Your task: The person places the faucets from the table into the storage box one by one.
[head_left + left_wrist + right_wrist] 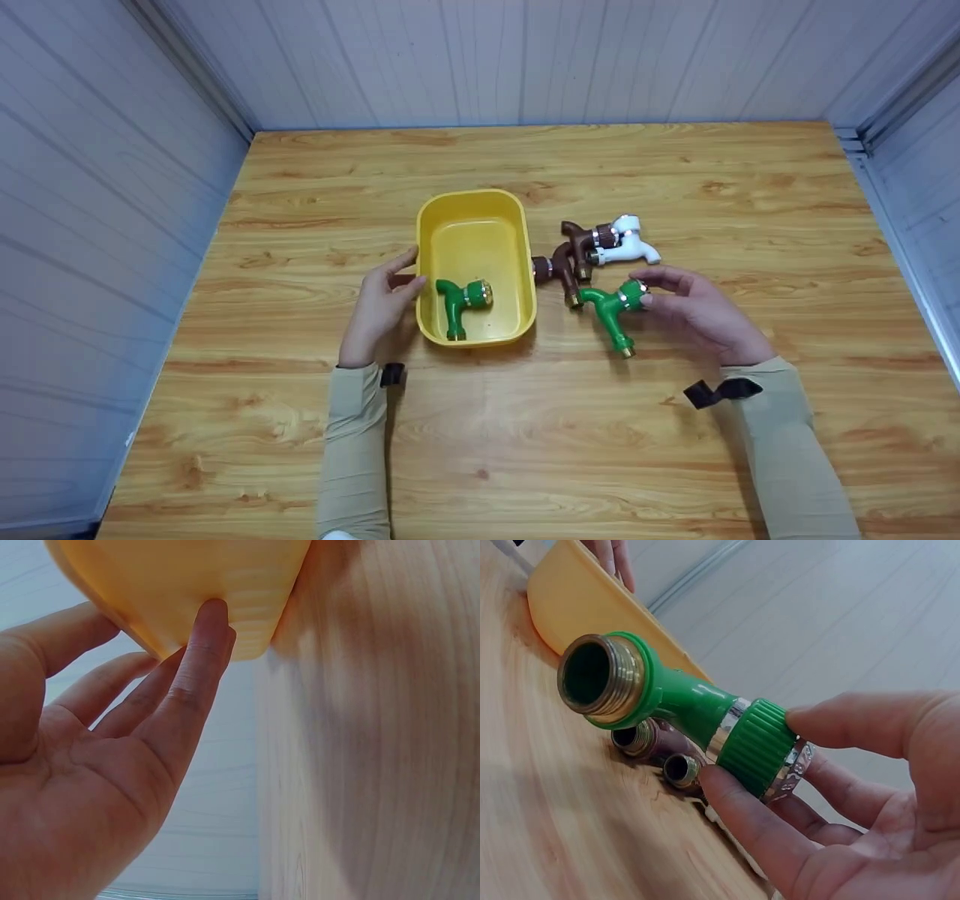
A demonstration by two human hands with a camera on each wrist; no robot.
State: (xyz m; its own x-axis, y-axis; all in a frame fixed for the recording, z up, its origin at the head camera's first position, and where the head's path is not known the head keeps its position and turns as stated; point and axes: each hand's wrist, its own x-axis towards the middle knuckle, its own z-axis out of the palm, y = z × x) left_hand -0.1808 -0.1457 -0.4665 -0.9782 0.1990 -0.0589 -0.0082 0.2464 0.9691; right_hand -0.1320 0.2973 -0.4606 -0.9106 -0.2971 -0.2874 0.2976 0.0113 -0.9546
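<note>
On a wood-grain table, a rectangular yellow plastic tub holds one glossy green tap. The left hand, fingers extended, touches its left wall; the right hand pinches a second green tap beside two brown taps and one white tap, well apart from the table's right edge.

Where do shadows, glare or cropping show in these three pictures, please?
Head view: soft shadows on the table beside both sleeves; left wrist view: a broad, soft-edged shadow on the table, with the yellow tray cut off by the top edge; right wrist view: bright glints on the shiny collar of the held green tap.
</note>
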